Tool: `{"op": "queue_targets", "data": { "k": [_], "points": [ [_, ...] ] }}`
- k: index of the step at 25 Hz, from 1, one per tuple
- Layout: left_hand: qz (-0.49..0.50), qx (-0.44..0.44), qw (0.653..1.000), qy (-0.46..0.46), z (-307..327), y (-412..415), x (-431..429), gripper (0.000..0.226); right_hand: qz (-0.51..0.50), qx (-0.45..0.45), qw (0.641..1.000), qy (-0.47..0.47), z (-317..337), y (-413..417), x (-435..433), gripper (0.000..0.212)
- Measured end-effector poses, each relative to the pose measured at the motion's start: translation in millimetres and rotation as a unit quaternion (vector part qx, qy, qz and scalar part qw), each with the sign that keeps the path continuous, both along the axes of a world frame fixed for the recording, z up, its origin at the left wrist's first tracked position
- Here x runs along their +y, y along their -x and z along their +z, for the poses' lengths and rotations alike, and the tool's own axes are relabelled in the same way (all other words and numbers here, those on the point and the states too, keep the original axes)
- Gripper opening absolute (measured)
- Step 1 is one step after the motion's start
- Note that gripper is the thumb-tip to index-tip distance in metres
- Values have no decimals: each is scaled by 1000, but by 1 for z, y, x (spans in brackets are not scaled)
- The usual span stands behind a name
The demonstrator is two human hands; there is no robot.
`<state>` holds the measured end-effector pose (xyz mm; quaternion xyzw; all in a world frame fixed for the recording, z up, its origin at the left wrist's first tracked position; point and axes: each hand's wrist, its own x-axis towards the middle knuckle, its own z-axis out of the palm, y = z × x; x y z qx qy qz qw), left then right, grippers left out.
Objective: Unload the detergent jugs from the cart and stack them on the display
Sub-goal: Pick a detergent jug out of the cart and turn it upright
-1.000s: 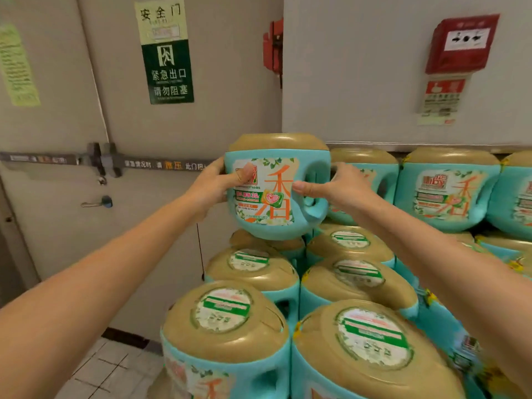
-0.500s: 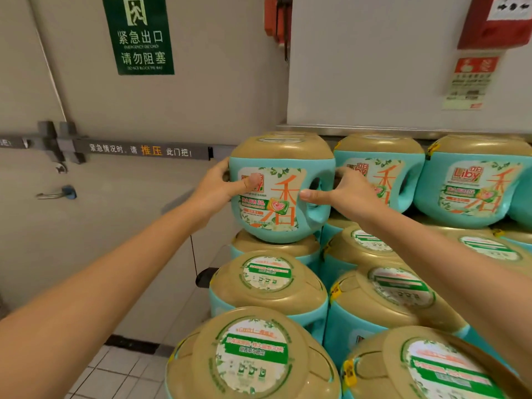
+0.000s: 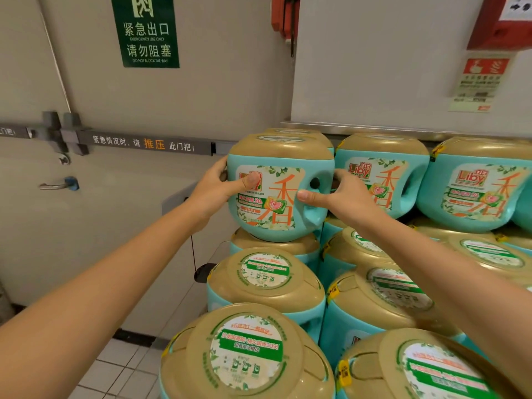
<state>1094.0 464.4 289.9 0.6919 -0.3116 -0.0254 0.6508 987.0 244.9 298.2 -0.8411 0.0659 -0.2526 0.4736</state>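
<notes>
A teal detergent jug (image 3: 280, 203) with a tan lid and an orange-lettered label sits at the left end of the top row of the stacked display. My left hand (image 3: 218, 191) grips its left side, thumb across the label. My right hand (image 3: 342, 200) holds its right side at the handle, thumb on the front. It rests on the tan lid of a jug below (image 3: 273, 246). Matching jugs (image 3: 383, 180) stand beside it to the right. Lower tiers step down toward me, lids facing up (image 3: 264, 275). No cart is in view.
A grey emergency exit door with a push bar (image 3: 144, 144) and a green sign (image 3: 146, 30) stands to the left. Red fire alarm boxes (image 3: 506, 21) hang on the wall above the display. White floor tiles (image 3: 115, 372) show at the bottom left.
The held jug has come down and settled onto the top row beside the other jugs. My view has moved closer and tilted down. Both hands stay on the jug.
</notes>
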Motion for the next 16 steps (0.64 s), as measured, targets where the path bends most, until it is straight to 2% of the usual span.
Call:
{"op": "queue_targets", "data": {
  "k": [3, 8, 12, 14, 16],
  "points": [
    [18, -3, 1000, 10, -4, 2, -1, 76, -11, -19, 1000, -7, -3, 0, 0, 93],
    [52, -3, 999, -6, -5, 7, -1, 84, 11, -9, 1000, -13, -7, 0, -1, 89],
    [165, -16, 986, -29, -6, 24, -1, 97, 29, 47, 998, 14, -3, 9, -5, 90],
    [228, -42, 972, -27, -7, 37, 1, 85, -10, 59, 997, 45, 3, 26, -4, 79],
    [233, -69, 970, 2, -4, 55, 8, 58, -43, 39, 996, 67, 10, 54, -1, 57]
  ]
}}
